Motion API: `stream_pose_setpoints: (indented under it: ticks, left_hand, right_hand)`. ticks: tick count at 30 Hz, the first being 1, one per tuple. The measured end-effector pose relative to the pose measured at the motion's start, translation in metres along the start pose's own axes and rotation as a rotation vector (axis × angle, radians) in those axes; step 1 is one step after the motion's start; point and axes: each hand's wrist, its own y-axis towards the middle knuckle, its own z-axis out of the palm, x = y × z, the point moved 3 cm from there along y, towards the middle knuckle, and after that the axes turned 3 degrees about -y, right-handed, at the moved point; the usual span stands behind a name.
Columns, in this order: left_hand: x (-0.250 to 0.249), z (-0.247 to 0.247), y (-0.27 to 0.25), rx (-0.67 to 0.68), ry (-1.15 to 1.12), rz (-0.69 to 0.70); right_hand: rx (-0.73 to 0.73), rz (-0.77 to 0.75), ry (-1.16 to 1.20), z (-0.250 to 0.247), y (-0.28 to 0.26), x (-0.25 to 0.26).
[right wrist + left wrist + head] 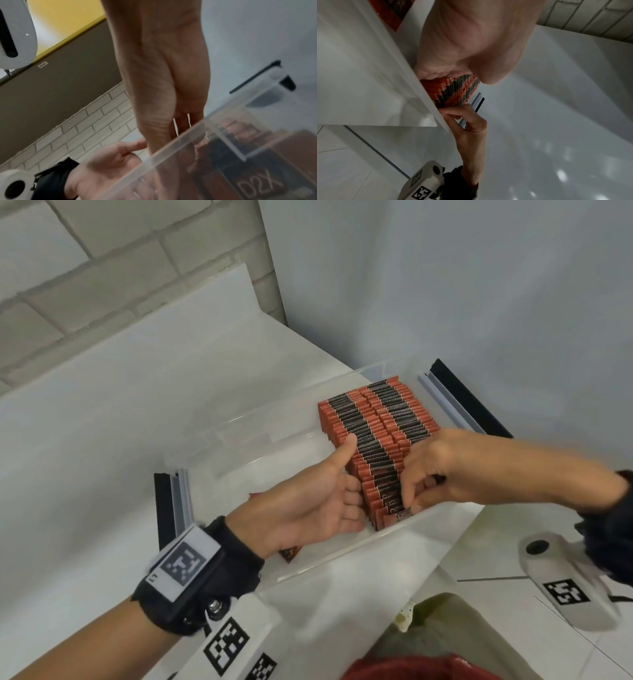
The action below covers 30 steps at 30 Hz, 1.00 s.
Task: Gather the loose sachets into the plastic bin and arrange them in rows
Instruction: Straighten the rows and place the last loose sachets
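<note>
My white counter point(102, 440) carries 1 clear plastic bin point(342, 556); a loose sachet point(290, 553) lies beside its near wall.

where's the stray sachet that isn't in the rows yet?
Head view: a loose sachet lies flat on the floor of the plastic bin, near its front wall, mostly hidden under the left hand, left of the packed rows.
</note>
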Motion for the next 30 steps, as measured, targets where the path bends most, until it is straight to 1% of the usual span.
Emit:
stream_pose_setpoints:
  ticks: [5, 6, 8, 10, 12, 13, 15, 18, 21, 24, 27, 28, 30]
  left_hand:
    - [0.003, -0.004, 0.002, 0.035, 0.03, -0.001]
    - [0.002, -0.006, 0.0, 0.025, 0.036, 0.003]
    - [-0.004, -0.014, -0.008, -0.04, 0.073, 0.041]
    - [-0.015, -0.032, -0.02, -0.148, 0.17, 0.129]
    - [-0.029, -0.054, -0.032, -0.252, 0.354, 0.208]
    - [-0.035, -0.064, -0.037, -0.291, 0.478, 0.22]
    - [-0.042, -0.081, -0.044, -0.352, 0.711, 0.18]
    - [-0.043, -0.096, -0.044, -0.378, 0.965, 0.023]
    - [-0.035, -0.098, -0.04, -0.333, 1.107, -0.129]
    - [-0.028, -0.094, -0.039, -0.313, 1.195, -0.156]
    - [-0.02, -0.094, -0.041, -0.27, 1.256, -0.151]
    - [-0.017, -0.093, -0.041, -0.242, 1.261, -0.157]
    - [-0.009, -0.093, -0.041, -0.179, 1.236, -0.193]
  right_hand:
    - [0.064, 0.04, 0.025, -0.001, 0.005, -0.001]
    - [0.079, 0.056, 0.051, -0.003, 0.005, -0.001]
    - [0.08, 0.108, 0.122, -0.01, 0.005, 0.002]
    - [0.019, 0.14, 0.154, -0.019, 0.009, 0.009]
    - [-0.025, 0.16, 0.172, -0.022, 0.018, 0.018]
    - [-0.03, 0.171, 0.183, -0.02, 0.025, 0.022]
    - [0.009, 0.203, 0.179, -0.012, 0.042, 0.033]
    - [0.148, 0.228, 0.113, 0.004, 0.069, 0.049]
    - [0.302, 0.237, 0.012, 0.022, 0.091, 0.059]
    - [0.411, 0.284, -0.012, 0.04, 0.101, 0.062]
    - [0.399, 0.355, 0.079, 0.049, 0.103, 0.062]
    - [0.39, 0.384, 0.153, 0.05, 0.103, 0.062]
    - [0.402, 0.436, 0.376, 0.052, 0.102, 0.063]
